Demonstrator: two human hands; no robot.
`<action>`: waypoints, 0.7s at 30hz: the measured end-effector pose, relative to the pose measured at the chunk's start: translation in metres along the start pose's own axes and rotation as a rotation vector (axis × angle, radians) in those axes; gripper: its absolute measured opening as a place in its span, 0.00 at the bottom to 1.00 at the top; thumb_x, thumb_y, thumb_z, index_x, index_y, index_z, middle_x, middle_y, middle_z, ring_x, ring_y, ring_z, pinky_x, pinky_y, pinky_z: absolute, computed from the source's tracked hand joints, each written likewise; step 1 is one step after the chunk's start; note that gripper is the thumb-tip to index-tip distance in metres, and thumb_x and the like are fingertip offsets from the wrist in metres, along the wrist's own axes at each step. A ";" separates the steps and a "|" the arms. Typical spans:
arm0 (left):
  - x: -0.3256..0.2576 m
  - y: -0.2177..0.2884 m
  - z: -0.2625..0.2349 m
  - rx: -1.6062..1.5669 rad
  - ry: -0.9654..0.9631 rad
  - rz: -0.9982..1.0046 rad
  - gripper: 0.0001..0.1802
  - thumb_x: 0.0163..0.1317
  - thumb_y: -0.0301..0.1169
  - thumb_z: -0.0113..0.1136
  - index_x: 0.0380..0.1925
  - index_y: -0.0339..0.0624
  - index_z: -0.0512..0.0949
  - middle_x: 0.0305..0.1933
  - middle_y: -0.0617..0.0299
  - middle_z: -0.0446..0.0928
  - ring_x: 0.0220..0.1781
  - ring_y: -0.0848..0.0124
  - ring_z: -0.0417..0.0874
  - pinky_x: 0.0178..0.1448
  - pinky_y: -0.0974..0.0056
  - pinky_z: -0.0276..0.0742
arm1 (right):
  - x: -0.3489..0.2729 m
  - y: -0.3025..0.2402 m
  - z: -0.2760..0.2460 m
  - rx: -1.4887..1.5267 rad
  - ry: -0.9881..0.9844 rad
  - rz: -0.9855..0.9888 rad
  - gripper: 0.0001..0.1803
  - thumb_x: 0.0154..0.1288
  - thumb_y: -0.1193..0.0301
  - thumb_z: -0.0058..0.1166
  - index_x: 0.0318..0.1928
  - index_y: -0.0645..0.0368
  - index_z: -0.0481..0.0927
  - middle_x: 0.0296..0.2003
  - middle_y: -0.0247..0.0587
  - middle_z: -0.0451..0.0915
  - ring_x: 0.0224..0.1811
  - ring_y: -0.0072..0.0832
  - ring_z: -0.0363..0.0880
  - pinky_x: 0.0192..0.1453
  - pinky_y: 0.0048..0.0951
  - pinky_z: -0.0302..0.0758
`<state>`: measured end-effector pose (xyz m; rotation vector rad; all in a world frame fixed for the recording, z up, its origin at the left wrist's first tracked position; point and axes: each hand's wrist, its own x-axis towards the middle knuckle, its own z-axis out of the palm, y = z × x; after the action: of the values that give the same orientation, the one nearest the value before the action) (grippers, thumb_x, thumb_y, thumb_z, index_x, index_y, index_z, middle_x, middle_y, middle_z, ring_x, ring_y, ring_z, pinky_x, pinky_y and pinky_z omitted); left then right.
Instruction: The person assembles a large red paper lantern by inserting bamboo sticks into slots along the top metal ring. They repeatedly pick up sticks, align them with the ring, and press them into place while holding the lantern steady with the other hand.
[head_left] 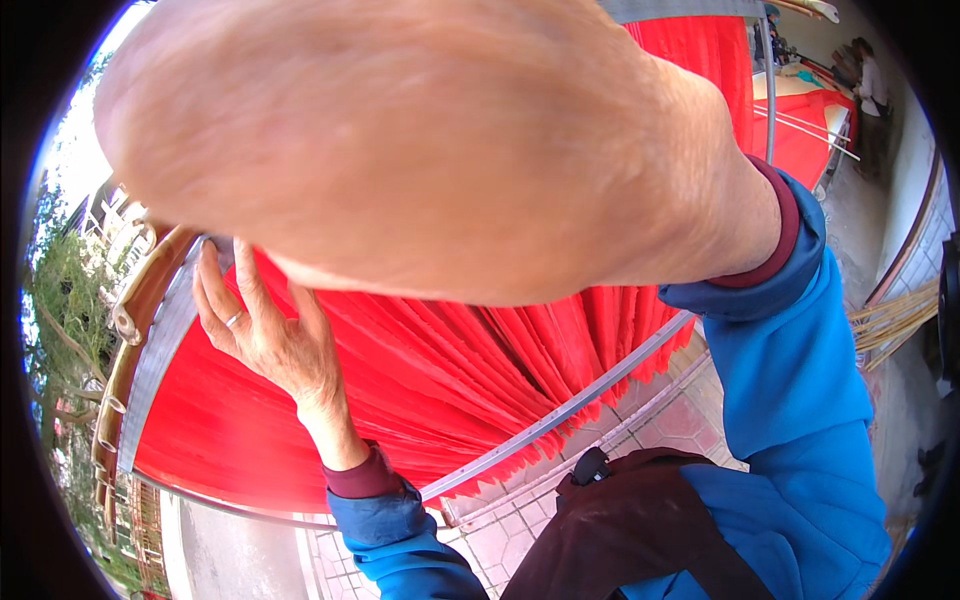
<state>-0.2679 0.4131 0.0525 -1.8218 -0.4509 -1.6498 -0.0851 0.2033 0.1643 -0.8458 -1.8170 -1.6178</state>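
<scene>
Many thin red sheets [400, 350] hang packed side by side in a grey metal frame [560, 412]; whether they are paper or cloth I cannot tell. My left hand [275, 335], with a ring on one finger, reaches up over the sheets at the left. Its fingers are spread, and the tips lie close to the frame's upper left rail; I see nothing held in it. Very near the camera, my right hand [330, 150] and forearm fill the upper middle, blurred. The right fingers are hidden, and so is whatever lies behind that arm.
Bamboo poles [125, 370] run along the left, with green branches beyond. More red sheets [800, 130] lie at the upper right, with another person [872, 90] standing near. A bundle of thin sticks [895, 318] is at the right. Paving tiles [500, 540] lie below the frame.
</scene>
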 end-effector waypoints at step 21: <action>0.022 0.027 0.010 -0.238 0.183 -0.021 0.31 0.63 0.19 0.68 0.67 0.34 0.74 0.58 0.53 0.83 0.59 0.59 0.80 0.66 0.54 0.72 | -0.003 0.002 0.005 0.042 0.018 0.008 0.09 0.54 0.82 0.65 0.38 0.65 0.83 0.28 0.42 0.82 0.28 0.26 0.83 0.32 0.23 0.78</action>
<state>-0.2403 0.3960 0.0682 -1.8134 -0.2008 -1.9331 -0.0815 0.2080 0.1630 -0.8163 -1.8266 -1.5719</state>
